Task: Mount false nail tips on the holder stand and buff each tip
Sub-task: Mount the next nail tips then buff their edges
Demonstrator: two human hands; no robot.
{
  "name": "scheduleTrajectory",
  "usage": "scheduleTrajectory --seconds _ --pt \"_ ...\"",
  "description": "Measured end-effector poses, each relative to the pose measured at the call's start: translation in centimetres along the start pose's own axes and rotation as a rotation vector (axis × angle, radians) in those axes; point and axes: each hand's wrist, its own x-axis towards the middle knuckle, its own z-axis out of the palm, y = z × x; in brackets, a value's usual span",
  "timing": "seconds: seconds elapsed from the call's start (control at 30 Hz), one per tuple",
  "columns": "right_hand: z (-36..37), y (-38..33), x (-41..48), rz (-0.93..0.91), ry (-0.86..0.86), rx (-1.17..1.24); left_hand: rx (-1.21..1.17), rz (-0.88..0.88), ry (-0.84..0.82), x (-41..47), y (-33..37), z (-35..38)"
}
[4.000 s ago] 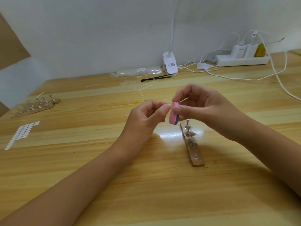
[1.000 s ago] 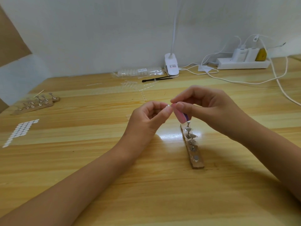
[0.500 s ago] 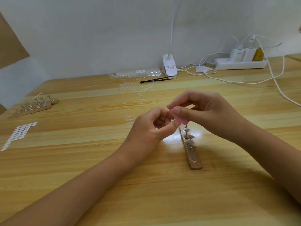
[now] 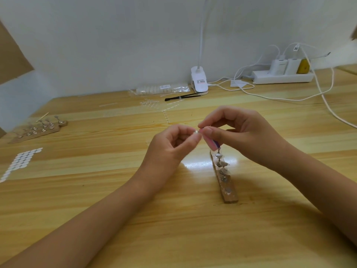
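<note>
**2 hands, 1 tip, 1 buffer above the stand**

The left hand pinches 1 false nail tip between thumb and forefinger, its other fingers curled in. The tip is small, pale and glossy, and fingertips hide most of it. The right hand grips 1 buffer block, pink with a purple layer, tilted so its upper end meets the tip. Both are held in the air over the middle of the bench, just above the far end of the near holder stand.

That stand is a narrow wooden strip lying on the bench and running away from the person. About 5 metal pegs show on it, the far ones overlapping.

A 2nd holder stand with its own pegs lies at the far left, and 1 sheet of white dots is near it. By the wall are 1 clear packet of tips, 1 black tool, 1 white lamp clip and 1 power strip carrying 3 plugs.
</note>
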Motion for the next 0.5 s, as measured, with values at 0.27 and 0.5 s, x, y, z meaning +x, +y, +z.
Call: scheduleTrajectory --seconds 0.27,0.5 --pt "0.56 -0.28 -0.05 -0.021 0.124 0.095 0.012 -0.014 -0.008 -0.02 0.08 -0.07" --pt "0.88 -0.61 -0.19 -0.003 0.137 0.233 -0.077 -0.153 0.028 0.32 0.14 -0.02"
